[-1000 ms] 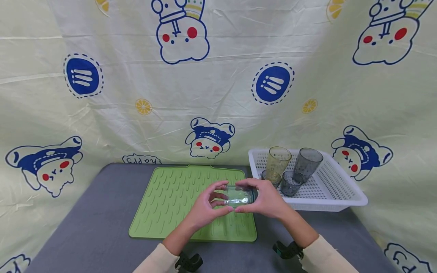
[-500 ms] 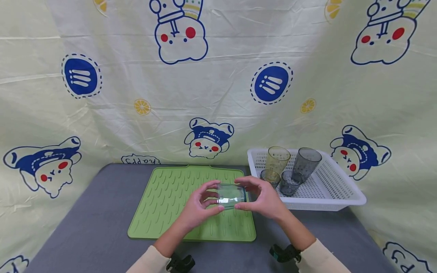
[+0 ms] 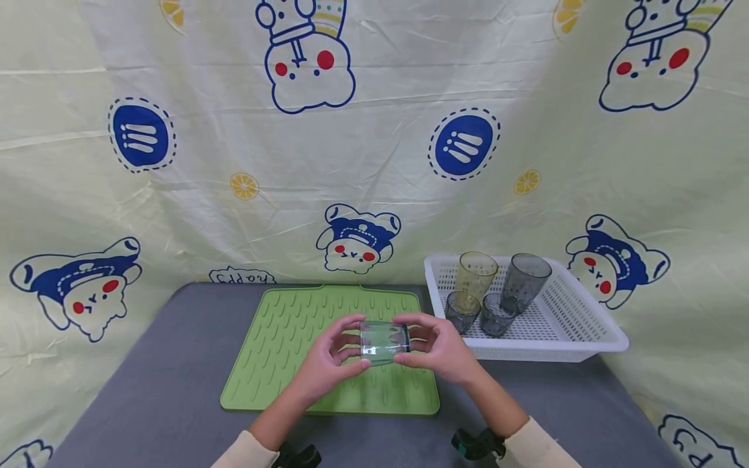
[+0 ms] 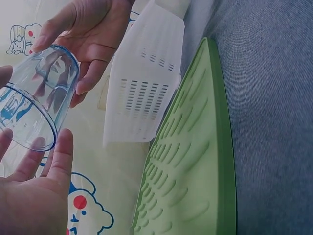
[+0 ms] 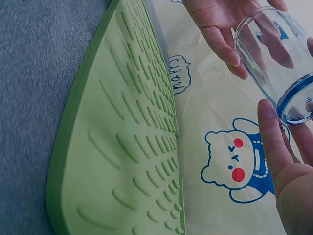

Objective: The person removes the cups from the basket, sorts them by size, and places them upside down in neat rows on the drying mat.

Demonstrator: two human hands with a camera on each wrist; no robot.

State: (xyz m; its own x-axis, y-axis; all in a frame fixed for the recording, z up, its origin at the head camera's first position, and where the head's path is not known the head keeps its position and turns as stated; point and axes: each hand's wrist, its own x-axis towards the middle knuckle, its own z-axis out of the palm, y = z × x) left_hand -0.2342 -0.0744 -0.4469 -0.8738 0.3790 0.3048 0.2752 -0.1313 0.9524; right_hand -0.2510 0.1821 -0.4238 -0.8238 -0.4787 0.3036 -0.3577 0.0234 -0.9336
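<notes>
A clear, blue-tinted drinking glass (image 3: 383, 343) lies on its side in the air above the green drying mat (image 3: 281, 364). My left hand (image 3: 328, 356) holds it at the rim end, thumb below and fingertips above. At the base end, my right hand (image 3: 443, 350) grips it with thumb and fingers. The left wrist view shows the open rim of the glass (image 4: 44, 93) close to my left fingers (image 4: 61, 156). In the right wrist view, the thick blue base of the glass (image 5: 296, 103) sits by my right fingers (image 5: 271, 142).
To the right of the mat stands a white perforated basket (image 3: 585, 351). Inside are a tall amber glass (image 3: 476, 273), a tall grey glass (image 3: 526, 279), a short grey glass (image 3: 497, 315) and a short brownish glass (image 3: 462, 312). A patterned curtain (image 3: 374, 156) hangs behind the grey-covered table (image 3: 170, 364).
Both hands have moved left with the glass, from the mat's right edge towards its middle, and slightly lower. The glass stays sideways and held by both hands.
</notes>
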